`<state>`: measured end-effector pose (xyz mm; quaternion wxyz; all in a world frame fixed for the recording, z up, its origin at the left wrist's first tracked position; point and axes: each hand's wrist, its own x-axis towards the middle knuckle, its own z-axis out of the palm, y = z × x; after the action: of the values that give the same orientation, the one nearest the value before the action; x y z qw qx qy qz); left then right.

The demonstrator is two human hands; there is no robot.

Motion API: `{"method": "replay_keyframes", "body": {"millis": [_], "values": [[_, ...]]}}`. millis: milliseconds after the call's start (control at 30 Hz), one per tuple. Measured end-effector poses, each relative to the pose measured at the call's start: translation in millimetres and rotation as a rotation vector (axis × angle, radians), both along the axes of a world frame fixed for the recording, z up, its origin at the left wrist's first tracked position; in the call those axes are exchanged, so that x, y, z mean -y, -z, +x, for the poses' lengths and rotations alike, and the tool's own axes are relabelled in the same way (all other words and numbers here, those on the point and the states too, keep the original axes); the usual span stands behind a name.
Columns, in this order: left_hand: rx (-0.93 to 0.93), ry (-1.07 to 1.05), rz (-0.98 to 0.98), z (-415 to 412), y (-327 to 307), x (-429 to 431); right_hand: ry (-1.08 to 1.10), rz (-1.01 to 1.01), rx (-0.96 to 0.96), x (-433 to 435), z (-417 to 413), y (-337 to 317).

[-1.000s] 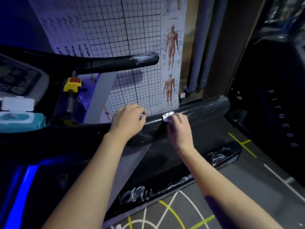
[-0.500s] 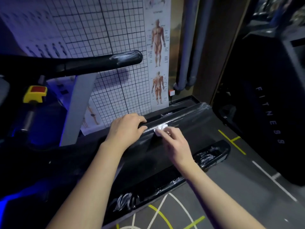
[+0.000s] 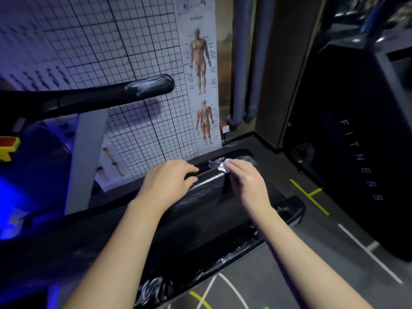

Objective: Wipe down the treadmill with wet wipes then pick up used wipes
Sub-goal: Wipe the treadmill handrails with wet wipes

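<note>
A black treadmill handrail (image 3: 207, 188) wrapped in shiny plastic runs from lower left toward its end at the upper right. My left hand (image 3: 166, 182) lies curled over the rail, fingers draped on its top. My right hand (image 3: 246, 181) presses a small crumpled white wet wipe (image 3: 224, 167) against the rail near its far end, just right of my left fingertips. The second handrail (image 3: 133, 88) sticks out higher up on the left, its tip streaked and shiny. The treadmill deck side rail (image 3: 223, 262) lies below my forearms.
A grid poster and anatomy charts (image 3: 201, 85) cover the wall right behind the rail. Grey pipes (image 3: 252, 63) stand in the corner. A dark machine marked FITNESS (image 3: 361, 159) fills the right side. A yellow stop button (image 3: 7, 144) shows at the left edge. Floor lines (image 3: 310, 195) mark the ground.
My view has swung right, so the console and the wipe pack have left the frame. My right hand has slid the wipe farther along the rail toward its end. My left hand stays on the rail.
</note>
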<state>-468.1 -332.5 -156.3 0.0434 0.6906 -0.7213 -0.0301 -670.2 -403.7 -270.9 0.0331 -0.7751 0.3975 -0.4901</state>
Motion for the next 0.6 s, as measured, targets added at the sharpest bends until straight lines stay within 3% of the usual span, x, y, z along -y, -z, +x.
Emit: {"method": "replay_keyframes", "body": {"millis": [100,233,300,433,600], "values": [[0.027,-0.050,0.068,-9,6,13,0.087,0.143,0.048,21,-32,9],[-0.011,-0.168,0.158,-15,13,21,0.259,0.522,0.173,53,-67,-7],[-0.035,-0.239,0.165,-19,13,27,0.176,0.520,0.203,58,-60,-19],[-0.073,-0.362,0.193,-28,6,39,-0.092,0.505,-0.051,64,-39,-31],[-0.086,-0.431,0.235,-37,1,46,0.153,0.830,-0.152,100,-83,-26]]}}
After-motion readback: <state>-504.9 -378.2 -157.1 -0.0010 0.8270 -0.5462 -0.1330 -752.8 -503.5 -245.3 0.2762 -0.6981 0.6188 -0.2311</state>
